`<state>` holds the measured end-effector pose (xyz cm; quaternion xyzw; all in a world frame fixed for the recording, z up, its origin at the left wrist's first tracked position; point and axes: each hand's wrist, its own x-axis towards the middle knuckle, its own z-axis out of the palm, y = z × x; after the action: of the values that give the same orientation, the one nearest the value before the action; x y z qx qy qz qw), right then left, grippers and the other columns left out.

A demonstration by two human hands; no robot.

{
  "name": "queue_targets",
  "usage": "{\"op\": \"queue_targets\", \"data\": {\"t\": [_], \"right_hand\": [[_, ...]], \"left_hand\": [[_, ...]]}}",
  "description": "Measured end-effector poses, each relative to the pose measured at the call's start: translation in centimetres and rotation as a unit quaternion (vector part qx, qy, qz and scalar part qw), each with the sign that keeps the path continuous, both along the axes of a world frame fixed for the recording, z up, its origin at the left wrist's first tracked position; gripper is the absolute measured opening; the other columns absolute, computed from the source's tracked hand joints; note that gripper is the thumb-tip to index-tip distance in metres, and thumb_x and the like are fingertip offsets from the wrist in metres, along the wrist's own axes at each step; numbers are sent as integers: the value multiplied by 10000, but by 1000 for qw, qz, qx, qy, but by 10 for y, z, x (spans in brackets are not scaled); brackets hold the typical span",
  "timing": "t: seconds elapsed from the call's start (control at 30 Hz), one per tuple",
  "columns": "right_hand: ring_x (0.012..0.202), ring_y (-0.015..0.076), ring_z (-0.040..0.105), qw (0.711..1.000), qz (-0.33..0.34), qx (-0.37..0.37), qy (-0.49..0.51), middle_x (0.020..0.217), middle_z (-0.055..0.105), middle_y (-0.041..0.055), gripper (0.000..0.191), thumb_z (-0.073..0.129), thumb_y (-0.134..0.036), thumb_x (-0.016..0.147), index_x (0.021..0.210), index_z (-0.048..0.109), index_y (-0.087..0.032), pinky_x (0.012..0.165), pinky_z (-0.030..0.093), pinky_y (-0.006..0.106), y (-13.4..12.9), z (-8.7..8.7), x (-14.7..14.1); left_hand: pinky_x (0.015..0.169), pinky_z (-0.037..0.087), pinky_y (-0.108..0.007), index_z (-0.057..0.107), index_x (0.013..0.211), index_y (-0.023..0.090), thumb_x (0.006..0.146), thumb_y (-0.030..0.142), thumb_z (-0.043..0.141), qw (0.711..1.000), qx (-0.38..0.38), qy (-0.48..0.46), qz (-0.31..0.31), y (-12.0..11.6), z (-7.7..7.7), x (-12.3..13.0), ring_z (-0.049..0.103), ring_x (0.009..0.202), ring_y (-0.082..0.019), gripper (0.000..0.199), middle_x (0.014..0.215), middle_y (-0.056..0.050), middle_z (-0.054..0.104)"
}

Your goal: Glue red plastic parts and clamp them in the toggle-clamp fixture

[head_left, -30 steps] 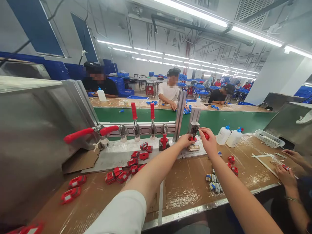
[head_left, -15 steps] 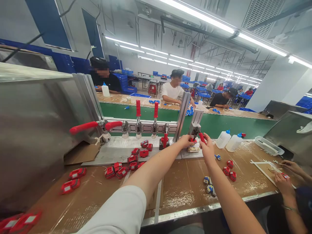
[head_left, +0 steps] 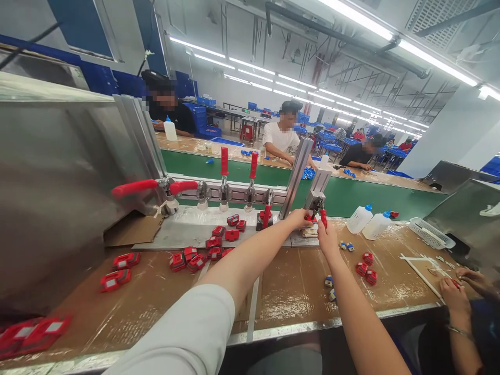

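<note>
A toggle clamp [head_left: 317, 202] with a red handle [head_left: 323, 216] is mounted on a short aluminium post at the right end of the fixture. The handle points down, and my right hand [head_left: 328, 238] is closed around its lower end. My left hand [head_left: 300, 219] pinches a red plastic part [head_left: 311, 220] beneath the clamp; its fingertips are partly hidden. Under that part lies a pale block [head_left: 310, 233]. Just left of my left hand, another toggle clamp [head_left: 267, 209] presses on a dark piece with red on it.
Several red-and-grey parts [head_left: 189, 259] lie left of my arm. Red parts [head_left: 366, 269] and small blue-and-cream pieces [head_left: 347, 246] lie to the right, near two white bottles [head_left: 360, 219]. A co-worker's hands [head_left: 455, 291] work at the right edge. Other people sit across the green belt [head_left: 351, 192].
My right hand has moved slightly down and left, now lower on the clamp handle, which hangs more upright. My left hand stays at the red part. The whole view has tilted a little.
</note>
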<state>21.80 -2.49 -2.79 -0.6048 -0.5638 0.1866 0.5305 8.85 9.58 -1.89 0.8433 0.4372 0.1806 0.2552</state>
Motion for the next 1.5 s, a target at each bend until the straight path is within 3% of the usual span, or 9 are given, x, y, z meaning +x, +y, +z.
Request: {"op": "queue_targets", "data": {"t": [0.27,0.57,0.7,0.87,1.0,1.13,1.3,1.4,1.5], "right_hand": [[847,282,599,986,-114,-36,-114,962,679,140,541,292,-644,979,1025,580,-188,691,361,325,2,-16,-9],[808,264,622,973,-153,-106,-136,901,678,124,507,342,-571,1037,1141,613,-155,696,361,320,11,-26,-19],[908,314,619,973,-171,-84,-131,961,674,184,498,368,-526,1022,1113,624,-109,790,409,388,1,-20,-26],[1112,329,537,963,-228,111,-92,1246,580,241,507,409,-520,997,1252,532,-99,943,401,448,-37,-19,-70],[751,204,540,959,142,201,-139,802,601,49,357,436,-483,1021,846,579,-206,716,405,325,-53,-15,-138],[545,135,364,858,434,101,-257,544,433,-21,526,464,-497,1022,582,433,-209,581,249,302,-49,-8,-186],[517,110,256,771,531,14,-350,513,411,-41,536,557,-487,991,564,424,-192,568,183,304,-55,-11,-197],[535,111,331,748,555,7,-364,558,472,-32,442,570,-395,994,617,457,-193,581,220,290,-61,-14,-198],[592,125,427,747,564,39,-350,640,544,-7,359,523,-319,1021,683,496,-199,614,268,284,-64,-15,-203]], "left_hand": [[969,504,-322,716,1233,187,862,359,706,997,43,54,-47,-36,38,-38,672,1172,-282,410,1291,-115,725],[832,503,-244,729,1231,248,972,459,539,991,120,28,-59,-101,105,-188,717,944,-181,385,1052,-17,791],[827,495,-263,750,1151,249,982,407,539,982,166,85,-9,-128,84,-242,707,981,-202,313,1098,-33,782],[931,489,-347,700,1239,188,909,351,703,948,247,178,-88,-145,12,-250,673,1103,-275,369,1157,-120,752],[971,480,-397,712,1161,155,951,302,659,940,258,196,-110,-144,-20,-236,673,1091,-284,262,1105,-134,744],[1026,469,-413,665,1257,144,1005,324,557,973,223,58,-20,-142,-18,-246,646,1150,-281,328,1189,-146,718],[1065,462,-357,594,1379,200,1056,392,396,964,106,-237,50,-150,-22,-273,605,1204,-230,425,1309,-106,659],[843,516,-292,631,1301,184,1063,481,356,938,-3,-344,50,-157,-28,-276,625,878,-167,469,1014,-65,673],[544,394,-224,590,1286,175,1023,618,389,905,-126,-404,52,-158,-32,-275,433,554,-91,553,786,9,560]]}}
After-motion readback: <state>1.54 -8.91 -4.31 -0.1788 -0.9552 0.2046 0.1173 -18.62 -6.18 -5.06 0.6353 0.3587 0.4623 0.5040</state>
